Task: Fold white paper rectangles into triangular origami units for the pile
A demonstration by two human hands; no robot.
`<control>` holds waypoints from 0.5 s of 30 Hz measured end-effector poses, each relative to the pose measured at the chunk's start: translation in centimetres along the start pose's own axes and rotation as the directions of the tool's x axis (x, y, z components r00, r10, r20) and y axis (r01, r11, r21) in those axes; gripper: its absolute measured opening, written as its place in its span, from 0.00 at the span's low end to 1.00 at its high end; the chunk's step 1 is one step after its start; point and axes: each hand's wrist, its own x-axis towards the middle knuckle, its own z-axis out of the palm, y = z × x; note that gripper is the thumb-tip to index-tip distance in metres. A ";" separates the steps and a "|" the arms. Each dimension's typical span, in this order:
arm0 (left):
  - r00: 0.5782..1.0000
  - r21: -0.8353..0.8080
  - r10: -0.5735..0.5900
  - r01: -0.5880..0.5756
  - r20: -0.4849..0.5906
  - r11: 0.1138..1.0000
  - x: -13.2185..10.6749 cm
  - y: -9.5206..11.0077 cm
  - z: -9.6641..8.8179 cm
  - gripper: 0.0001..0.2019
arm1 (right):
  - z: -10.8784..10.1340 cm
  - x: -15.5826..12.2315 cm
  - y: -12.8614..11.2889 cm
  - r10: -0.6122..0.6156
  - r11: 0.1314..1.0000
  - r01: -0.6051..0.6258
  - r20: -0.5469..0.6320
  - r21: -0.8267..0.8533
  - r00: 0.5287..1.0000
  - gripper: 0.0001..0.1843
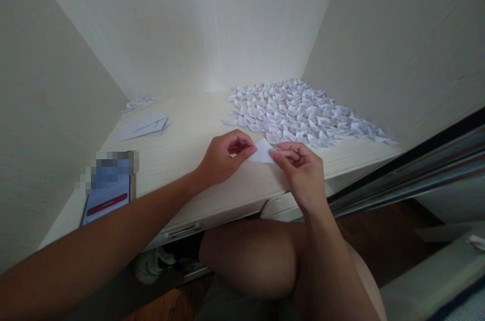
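Observation:
A small piece of folded white paper (262, 152) is held between my two hands just above the front of the desk. My left hand (226, 155) pinches its left corner between thumb and fingers. At its right side, my right hand (299, 162) grips the other corner the same way. Behind the hands, many small folded paper boats (288, 113) lie in crowded rows on the desk. A stack of flat white paper sheets (144, 126) rests to the left.
A phone (108, 189) with a lit screen lies at the desk's left, partly behind my left forearm. White cord-like strips (140, 102) sit in the back left corner. Walls enclose the desk (182, 154). A drawer handle (184, 230) is on its front, above my legs.

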 end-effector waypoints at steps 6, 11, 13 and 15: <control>0.998 -0.005 0.002 -0.002 -0.055 1.000 0.0 0.0 0.1 0.05 | 0.2 -0.1 -0.1 -0.007 1.000 0.006 0.010 0.026 1.000 0.17; 0.997 0.008 0.014 -0.014 -0.078 1.000 0.0 0.3 0.2 0.05 | 0.3 -0.2 0.0 -0.074 0.997 0.074 -0.026 0.000 0.997 0.12; 0.996 -0.003 0.013 -0.014 -0.086 1.000 -0.1 0.3 0.3 0.06 | 0.3 -0.2 0.1 -0.104 0.994 0.103 -0.040 -0.025 0.994 0.10; 0.996 -0.022 0.013 -0.015 -0.089 1.000 -0.1 0.5 0.4 0.05 | 0.4 -0.3 0.1 -0.131 0.990 0.128 -0.053 -0.055 0.990 0.08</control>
